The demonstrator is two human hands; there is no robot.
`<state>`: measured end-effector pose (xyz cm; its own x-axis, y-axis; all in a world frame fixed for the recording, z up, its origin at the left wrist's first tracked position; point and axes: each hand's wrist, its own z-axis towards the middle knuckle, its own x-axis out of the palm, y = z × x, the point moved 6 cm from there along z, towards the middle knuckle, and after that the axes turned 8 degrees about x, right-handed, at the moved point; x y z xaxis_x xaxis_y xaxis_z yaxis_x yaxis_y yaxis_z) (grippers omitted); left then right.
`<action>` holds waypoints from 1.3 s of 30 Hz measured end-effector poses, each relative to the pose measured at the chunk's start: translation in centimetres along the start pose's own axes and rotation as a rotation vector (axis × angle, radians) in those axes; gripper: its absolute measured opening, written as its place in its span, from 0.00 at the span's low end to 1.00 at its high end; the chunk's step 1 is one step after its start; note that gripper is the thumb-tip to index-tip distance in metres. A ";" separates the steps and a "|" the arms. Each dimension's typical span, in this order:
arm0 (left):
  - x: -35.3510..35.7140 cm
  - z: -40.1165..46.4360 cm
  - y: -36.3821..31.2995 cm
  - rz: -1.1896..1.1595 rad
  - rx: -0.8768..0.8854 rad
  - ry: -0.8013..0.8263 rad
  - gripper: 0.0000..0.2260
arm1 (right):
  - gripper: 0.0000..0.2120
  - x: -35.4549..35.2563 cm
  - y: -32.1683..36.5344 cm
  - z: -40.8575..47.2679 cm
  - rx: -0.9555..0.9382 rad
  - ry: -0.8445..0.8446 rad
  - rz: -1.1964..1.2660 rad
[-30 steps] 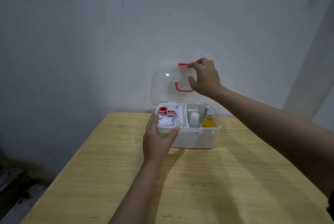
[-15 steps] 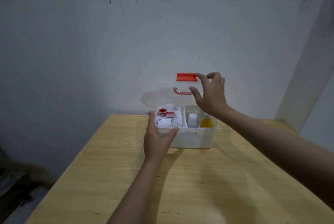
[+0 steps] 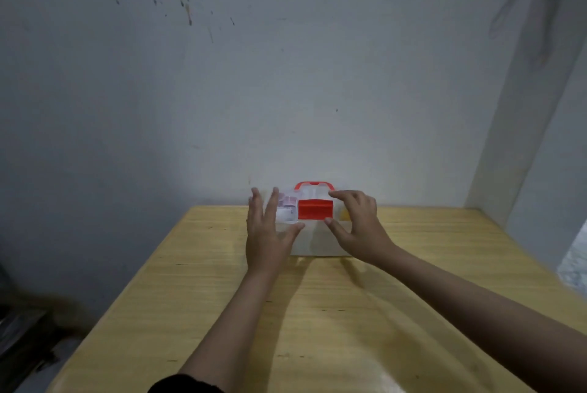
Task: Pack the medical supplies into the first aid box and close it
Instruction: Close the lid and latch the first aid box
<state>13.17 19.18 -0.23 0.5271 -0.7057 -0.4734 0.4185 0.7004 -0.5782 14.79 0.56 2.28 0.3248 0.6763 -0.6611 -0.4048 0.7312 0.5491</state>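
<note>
The first aid box [image 3: 317, 243] stands at the far edge of the wooden table, white-walled, with its clear lid [image 3: 309, 194] lowered onto it. A red latch [image 3: 315, 209] sits at the lid's front and a red handle [image 3: 313, 184] on top. Tape rolls and bandages [image 3: 287, 203] show blurred through the lid on the left. My left hand [image 3: 268, 227] rests on the box's left side, fingers straight over the lid and thumb on the front wall. My right hand [image 3: 355, 224] holds the right part, index finger over the lid and thumb at the front beside the latch.
The wooden table [image 3: 317, 329] reaches from the box toward me. A grey wall rises right behind the box, and a white pillar [image 3: 521, 138] stands at the right. Dark clutter [image 3: 22, 338] lies on the floor to the left.
My right hand has swung the lid from upright down onto the box. My left hand moved from the box's front corner up onto the lid. The view tilted upward.
</note>
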 end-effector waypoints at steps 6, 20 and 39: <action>0.3 0.1 0.3 0.022 -0.015 0.037 0.30 | 0.14 0.3 -0.2 -0.5 0.028 0.038 0.104; 0.1 0.1 0.7 0.054 0.065 0.023 0.27 | 0.26 2.2 -1.4 -0.9 0.003 -0.113 -0.003; 1.1 1.1 1.9 0.053 0.111 -0.008 0.27 | 0.23 2.8 -2.5 -0.3 -0.009 -0.181 -0.035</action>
<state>15.38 19.87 -1.12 0.5563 -0.6667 -0.4960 0.4689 0.7446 -0.4751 16.51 0.58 -1.09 0.4871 0.6559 -0.5767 -0.3978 0.7545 0.5220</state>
